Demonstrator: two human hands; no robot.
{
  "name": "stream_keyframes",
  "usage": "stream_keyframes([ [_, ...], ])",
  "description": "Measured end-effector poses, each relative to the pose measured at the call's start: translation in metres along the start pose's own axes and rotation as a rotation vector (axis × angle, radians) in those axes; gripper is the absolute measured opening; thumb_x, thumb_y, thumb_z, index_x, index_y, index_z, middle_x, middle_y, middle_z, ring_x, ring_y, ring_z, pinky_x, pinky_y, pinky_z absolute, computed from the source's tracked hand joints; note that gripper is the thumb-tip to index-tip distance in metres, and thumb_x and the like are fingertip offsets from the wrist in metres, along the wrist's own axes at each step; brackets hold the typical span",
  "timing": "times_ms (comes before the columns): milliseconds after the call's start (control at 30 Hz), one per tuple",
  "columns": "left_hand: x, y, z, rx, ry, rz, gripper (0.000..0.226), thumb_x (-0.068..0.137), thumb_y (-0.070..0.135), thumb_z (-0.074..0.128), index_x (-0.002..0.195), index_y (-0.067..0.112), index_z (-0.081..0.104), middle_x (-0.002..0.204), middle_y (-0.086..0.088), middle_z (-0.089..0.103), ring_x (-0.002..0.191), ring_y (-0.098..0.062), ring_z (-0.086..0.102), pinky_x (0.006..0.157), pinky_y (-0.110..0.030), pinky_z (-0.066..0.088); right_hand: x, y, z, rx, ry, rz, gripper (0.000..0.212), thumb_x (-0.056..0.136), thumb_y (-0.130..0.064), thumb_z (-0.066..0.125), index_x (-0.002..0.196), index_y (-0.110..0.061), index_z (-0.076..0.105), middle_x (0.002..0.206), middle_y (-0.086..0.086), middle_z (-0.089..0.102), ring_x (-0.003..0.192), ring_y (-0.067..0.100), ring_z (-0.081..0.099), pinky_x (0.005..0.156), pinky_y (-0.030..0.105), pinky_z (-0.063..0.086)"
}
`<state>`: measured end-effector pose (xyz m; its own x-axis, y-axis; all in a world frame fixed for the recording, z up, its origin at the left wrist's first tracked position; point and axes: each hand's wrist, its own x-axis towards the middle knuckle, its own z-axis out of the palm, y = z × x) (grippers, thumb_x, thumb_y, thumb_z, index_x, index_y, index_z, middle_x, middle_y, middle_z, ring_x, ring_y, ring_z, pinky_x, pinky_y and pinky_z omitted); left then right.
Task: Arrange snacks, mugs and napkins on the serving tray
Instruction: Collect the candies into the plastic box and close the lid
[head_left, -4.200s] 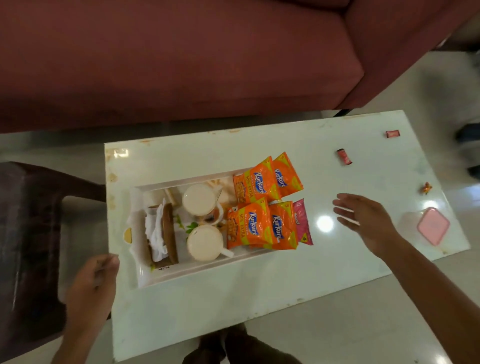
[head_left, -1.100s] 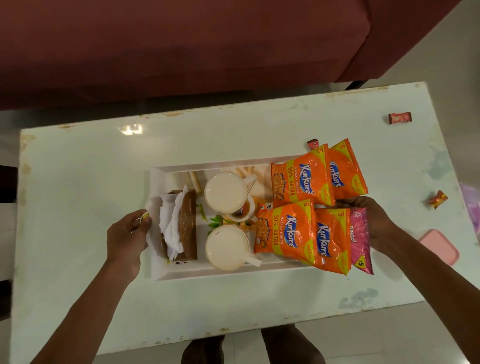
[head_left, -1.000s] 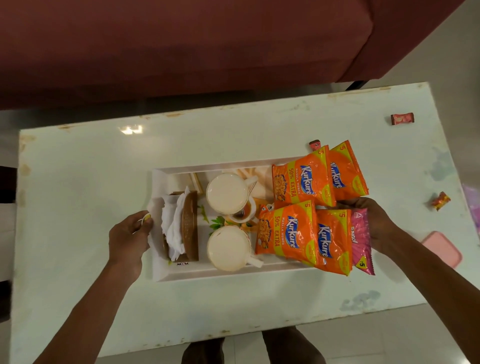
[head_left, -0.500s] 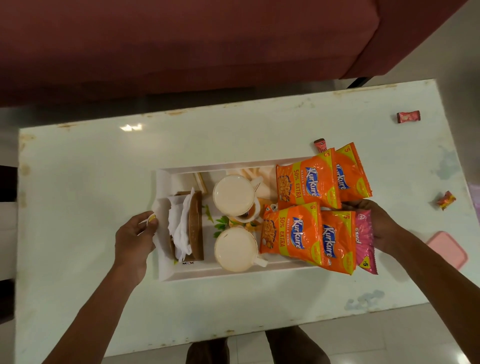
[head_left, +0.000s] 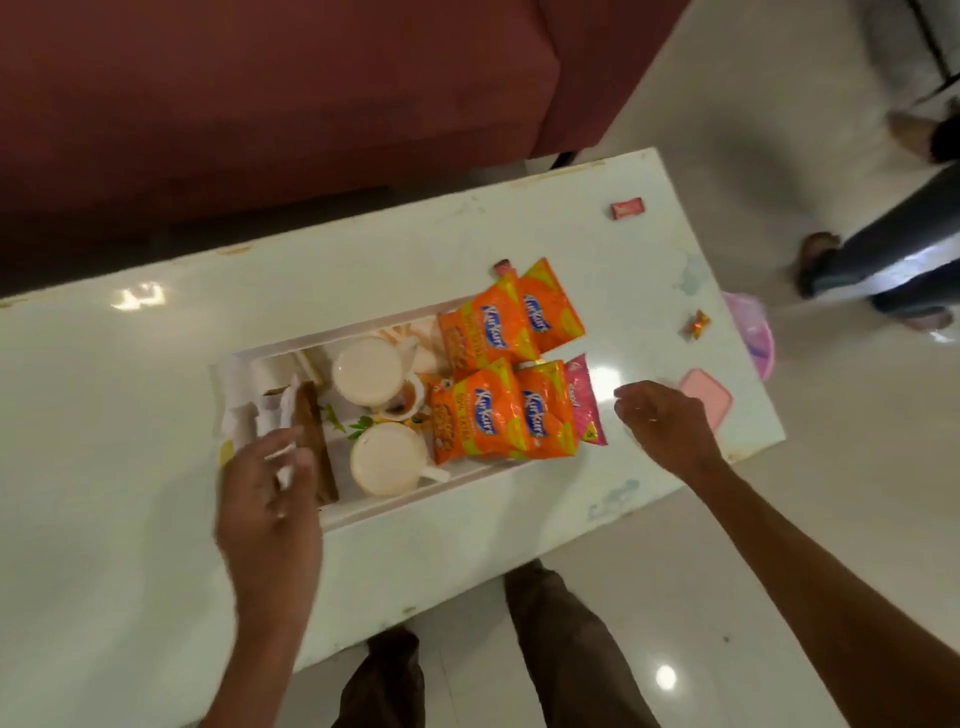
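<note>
A white serving tray (head_left: 395, 504) sits on the white table (head_left: 130, 415). It holds two white mugs (head_left: 370, 376) (head_left: 388, 458), a brown napkin holder with white napkins (head_left: 311, 431), several orange snack packets (head_left: 485, 410) and a pink packet (head_left: 584, 405) that overhang its right end. My left hand (head_left: 270, 493) hovers blurred over the tray's left end, fingers apart, holding nothing. My right hand (head_left: 662, 423) is off the tray, just right of the pink packet, open and empty.
Small wrapped sweets (head_left: 628, 208) (head_left: 697, 325) and a pink lid (head_left: 706, 397) lie on the table's right part. A maroon sofa (head_left: 311, 104) stands behind the table. Another person's legs (head_left: 883, 265) stand at the right. My own legs (head_left: 545, 649) are below the table edge.
Both hands have let go of the tray's ends: the left lifted over the napkin end, the right drew back to the right. My view turned, and the tray now looks tilted.
</note>
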<state>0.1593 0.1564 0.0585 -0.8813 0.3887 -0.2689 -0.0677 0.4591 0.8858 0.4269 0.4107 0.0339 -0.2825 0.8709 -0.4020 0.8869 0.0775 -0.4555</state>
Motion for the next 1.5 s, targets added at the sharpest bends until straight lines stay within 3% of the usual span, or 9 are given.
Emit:
stream_keyframes([
  [167, -0.065, 0.052, 0.074, -0.160, -0.515, -0.004, 0.011, 0.090, 0.027, 0.065, 0.098, 0.028, 0.070, 0.100, 0.005, 0.074, 0.094, -0.009, 0.068, 0.081, -0.026, 0.054, -0.021, 0.044, -0.016, -0.197, 0.212, -0.022, 0.059, 0.077, -0.024, 0.078, 0.128, -0.008, 0.054, 0.129, 0.012, 0.059, 0.119, 0.032, 0.052, 0.099, 0.042, 0.044],
  [400, -0.150, 0.070, 0.181, -0.119, -0.807, -0.049, 0.015, 0.091, 0.035, 0.061, 0.104, 0.038, 0.068, 0.100, 0.019, 0.074, 0.101, -0.004, 0.068, 0.079, -0.008, 0.049, 0.034, 0.106, -0.029, -0.263, 0.113, 0.193, 0.128, 0.054, -0.060, 0.083, 0.150, -0.014, 0.012, 0.154, 0.018, 0.018, 0.135, 0.048, 0.025, 0.096, 0.060, 0.041],
  [600, -0.177, 0.055, 0.255, -0.037, -0.696, -0.244, 0.011, 0.093, 0.046, 0.058, 0.100, 0.046, 0.066, 0.099, 0.024, 0.073, 0.101, -0.003, 0.069, 0.079, -0.008, 0.049, 0.052, 0.127, -0.021, -0.200, -0.004, 0.073, 0.125, 0.050, -0.067, 0.080, 0.147, -0.023, 0.014, 0.150, 0.004, 0.021, 0.128, 0.040, 0.037, 0.082, 0.054, 0.051],
  [733, -0.171, 0.049, 0.284, 0.017, -0.556, -0.339, 0.012, 0.096, 0.038, 0.057, 0.101, 0.041, 0.067, 0.100, 0.022, 0.073, 0.098, -0.005, 0.070, 0.087, -0.032, 0.059, 0.054, 0.130, -0.028, -0.148, -0.046, 0.009, 0.119, 0.049, -0.063, 0.080, 0.143, -0.022, 0.020, 0.139, 0.002, 0.032, 0.118, 0.034, 0.048, 0.075, 0.048, 0.055],
  [833, -0.164, 0.054, 0.300, 0.014, -0.512, -0.390, 0.013, 0.097, 0.042, 0.054, 0.105, 0.047, 0.062, 0.113, 0.023, 0.068, 0.108, -0.006, 0.066, 0.084, -0.024, 0.058, 0.057, 0.126, -0.047, -0.070, -0.044, -0.033, 0.120, 0.050, -0.059, 0.082, 0.145, -0.019, 0.021, 0.141, 0.004, 0.033, 0.119, 0.032, 0.047, 0.081, 0.046, 0.056],
  [1000, -0.137, 0.076, 0.329, -0.199, -0.580, -0.525, 0.036, 0.096, 0.053, 0.042, 0.129, 0.044, 0.055, 0.129, 0.015, 0.062, 0.122, -0.010, 0.059, 0.086, -0.018, 0.053, 0.040, 0.103, -0.102, 0.056, -0.120, -0.260, 0.120, 0.049, -0.066, 0.080, 0.145, -0.020, 0.024, 0.142, -0.001, 0.029, 0.118, 0.009, 0.037, 0.079, 0.003, 0.038],
  [1133, -0.118, 0.094, 0.338, -0.413, -0.769, -0.724, 0.058, 0.089, 0.070, 0.037, 0.135, 0.041, 0.056, 0.133, -0.005, 0.065, 0.123, -0.027, 0.062, 0.100, -0.047, 0.053, 0.015, 0.077, -0.130, 0.074, -0.201, -0.396, 0.111, 0.052, -0.063, 0.079, 0.143, -0.023, 0.031, 0.134, -0.014, 0.029, 0.122, 0.007, 0.037, 0.093, 0.020, 0.045],
  [1333, -0.119, 0.097, 0.339, -0.283, -0.711, -0.760, 0.072, 0.069, 0.079, 0.045, 0.122, 0.033, 0.062, 0.116, -0.010, 0.070, 0.106, -0.029, 0.068, 0.084, -0.039, 0.060, 0.006, 0.051, -0.148, -0.024, -0.402, -0.359, 0.099, 0.068, -0.055, 0.077, 0.146, -0.022, 0.027, 0.148, -0.009, 0.035, 0.133, 0.003, 0.035, 0.110, 0.013, 0.026],
  [1500, -0.112, 0.095, 0.330, -0.342, -0.663, -0.731, 0.071, 0.075, 0.075, 0.046, 0.122, 0.024, 0.060, 0.121, -0.010, 0.065, 0.110, -0.029, 0.063, 0.101, -0.053, 0.050, 0.010, 0.044, -0.151, 0.071, -0.447, -0.333, 0.086, 0.067, -0.028, 0.086, 0.135, -0.006, 0.040, 0.137, 0.005, 0.051, 0.128, 0.014, 0.046, 0.107, 0.011, 0.027],
])
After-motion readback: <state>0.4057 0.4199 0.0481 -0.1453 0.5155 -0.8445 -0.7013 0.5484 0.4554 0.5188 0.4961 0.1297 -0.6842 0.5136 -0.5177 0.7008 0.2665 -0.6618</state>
